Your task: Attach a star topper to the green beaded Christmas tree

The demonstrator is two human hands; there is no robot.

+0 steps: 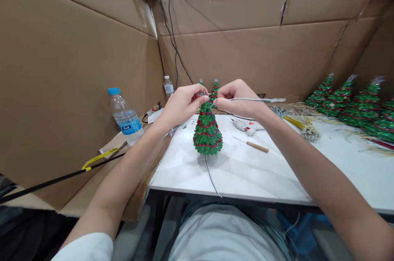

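A small green beaded tree point(207, 134) with red garland bands stands on the white table point(246, 170). My left hand point(182, 104) pinches at the tree's top, fingers closed. My right hand point(236, 97) is closed too, gripping a thin silvery wire point(261, 99) that runs off to the right, right beside the tree's tip. A second small tree point(214, 88) peeks out behind, between my hands. A thin wire point(212, 179) trails from the tree's base toward the table's front edge.
Several finished beaded trees point(351, 103) line the right side. A wooden-handled awl point(254, 145), a white glue gun point(243, 126) and wire bundles point(300, 123) lie behind. Two water bottles point(124, 116) point(168, 87) stand left. Cardboard walls point(246, 47) surround the table; a yellow-tipped black rod point(76, 171) lies left.
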